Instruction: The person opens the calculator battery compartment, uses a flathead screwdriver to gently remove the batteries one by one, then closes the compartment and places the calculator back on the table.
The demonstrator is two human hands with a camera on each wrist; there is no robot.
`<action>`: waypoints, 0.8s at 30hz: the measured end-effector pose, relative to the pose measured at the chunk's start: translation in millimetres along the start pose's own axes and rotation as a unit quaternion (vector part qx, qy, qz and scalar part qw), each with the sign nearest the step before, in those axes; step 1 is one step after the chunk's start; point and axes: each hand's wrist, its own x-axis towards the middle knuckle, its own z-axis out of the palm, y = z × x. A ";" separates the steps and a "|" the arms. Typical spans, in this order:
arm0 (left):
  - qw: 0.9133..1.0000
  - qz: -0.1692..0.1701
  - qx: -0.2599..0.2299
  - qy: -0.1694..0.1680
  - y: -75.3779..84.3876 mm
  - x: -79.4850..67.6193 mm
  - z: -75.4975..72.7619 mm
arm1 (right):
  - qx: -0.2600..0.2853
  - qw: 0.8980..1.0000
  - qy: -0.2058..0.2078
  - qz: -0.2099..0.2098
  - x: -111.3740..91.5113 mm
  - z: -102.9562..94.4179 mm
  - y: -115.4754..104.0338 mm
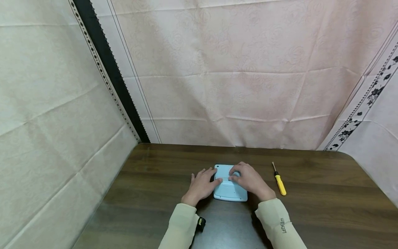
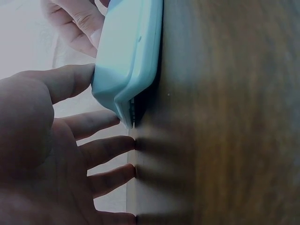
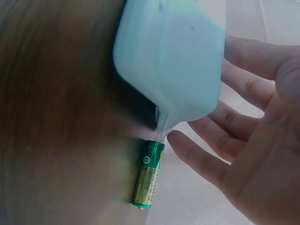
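Observation:
A light blue plastic device (image 1: 230, 192) with small screw holes lies flat on the wooden table, its kind not clear. My left hand (image 1: 202, 184) is at its left side, fingers spread, thumb and index finger touching its edge; in the left wrist view the other fingertips reach the tabletop. Over the upper right part of the device, my right hand (image 1: 249, 180) bends its thumb and index finger close to the surface. Whether anything is between them is hidden. A green battery (image 3: 149, 176) lies beyond the device in the right wrist view; the right hand covers it in the head view.
A screwdriver (image 1: 280, 183) with a yellow handle lies on the table (image 1: 323, 186) to the right of my right hand. Pale patterned cloth (image 1: 236, 93) hangs behind the table and along both sides.

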 end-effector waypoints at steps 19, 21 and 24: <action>1.000 0.001 0.003 0.011 0.2 0.0 3.4 | -0.015 0.999 0.006 0.050 0.8 2.3 -10.8; 1.000 0.002 0.004 0.013 0.5 0.3 3.8 | -0.018 0.999 0.003 0.049 1.0 2.8 -11.7; 1.000 0.000 0.007 0.013 1.2 0.7 4.6 | -0.017 0.999 -0.004 0.051 1.1 3.1 -11.9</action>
